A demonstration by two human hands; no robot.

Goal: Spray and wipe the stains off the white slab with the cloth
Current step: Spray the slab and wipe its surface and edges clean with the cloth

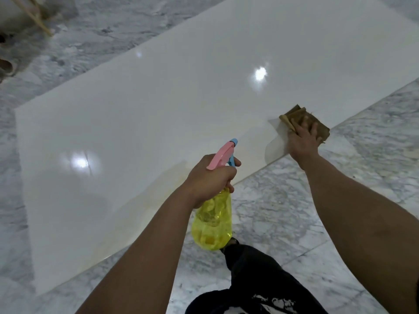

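I see the left hand curled round the neck of a yellow spray bottle part full of clear liquid, above the white slab near edge, while the right hand presses flat-fingered on the brown cloth at that same edge.

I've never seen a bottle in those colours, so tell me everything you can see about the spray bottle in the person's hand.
The spray bottle has a see-through yellow body, plastic by the look of it, a pink spray head and a blue trigger and nozzle tip. Liquid seems to sit in the lower part. The left hand grips its neck, one finger on the trigger. It is held in the air, leaning away from the person, nozzle aimed out over the white slab, body hanging above the near edge and the marble floor. Nothing else touches it.
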